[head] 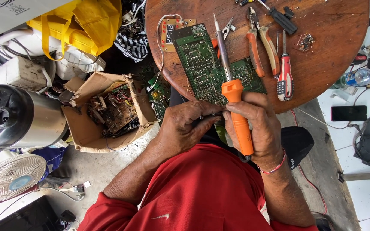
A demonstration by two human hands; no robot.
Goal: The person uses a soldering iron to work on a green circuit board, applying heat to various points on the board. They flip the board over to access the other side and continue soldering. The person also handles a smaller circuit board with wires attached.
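My right hand grips the orange handle of a soldering iron, whose metal shaft points away over a green circuit board lying on the round wooden table. My left hand is closed at the near edge of the board, fingertips meeting those of my right hand; something small may be pinched there, hidden by the fingers. I wear a red shirt.
On the table lie orange-handled pliers, a red screwdriver, a black screwdriver, small cutters and a display board. A cardboard box of circuit boards, a steel pot, a fan and a yellow bag stand left. A phone lies right.
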